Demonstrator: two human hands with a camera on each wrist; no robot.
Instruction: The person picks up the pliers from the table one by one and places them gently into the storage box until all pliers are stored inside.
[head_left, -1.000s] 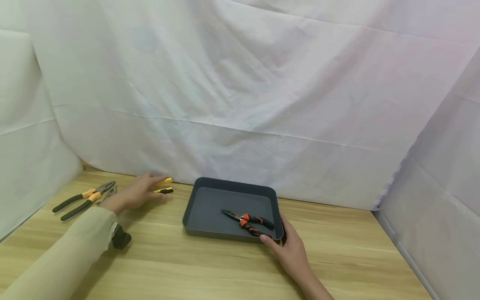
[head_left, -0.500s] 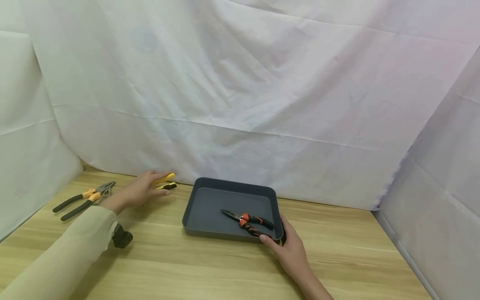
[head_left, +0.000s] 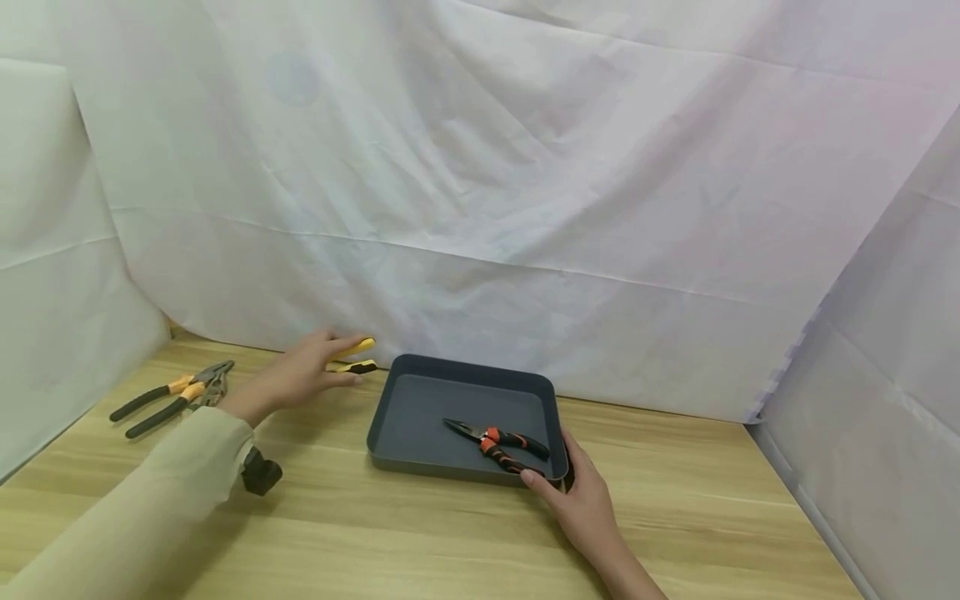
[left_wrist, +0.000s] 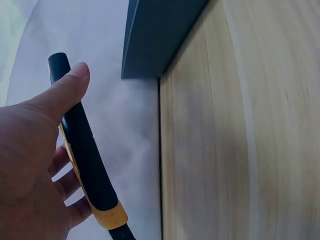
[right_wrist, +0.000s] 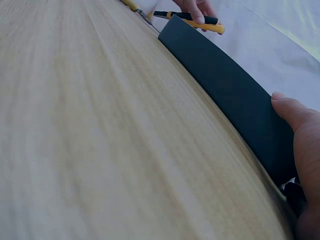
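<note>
My left hand (head_left: pixel 303 375) grips a pair of pliers (head_left: pixel 358 367) with yellow-and-black handles, raised off the table left of the tray. In the left wrist view, the thumb lies across one black-and-yellow handle (left_wrist: pixel 90 157) with the fingers behind it; the pliers' head is mostly out of that view. My right hand (head_left: pixel 581 500) holds the near right corner of a dark grey tray (head_left: pixel 420 467), thumb on the rim, other fingers mostly hidden behind the wall. Inside the tray lie long-nose pliers (head_left: pixel 495 444) with red-and-black handles, towards its right side.
Pliers with orange-and-black handles (head_left: pixel 168 404) lie on the wooden table (head_left: pixel 420 542) at the left. Another metal-headed tool (head_left: pixel 213 392) beside them is partly hidden by the left arm. A white cloth (head_left: pixel 487 208) hangs along the back edge, with more cloth at both sides.
My left hand has moved to the right and slightly up with the yellow-and-black pliers, closer to the tray. The right hand, tray and red-and-black pliers have stayed in place.
</note>
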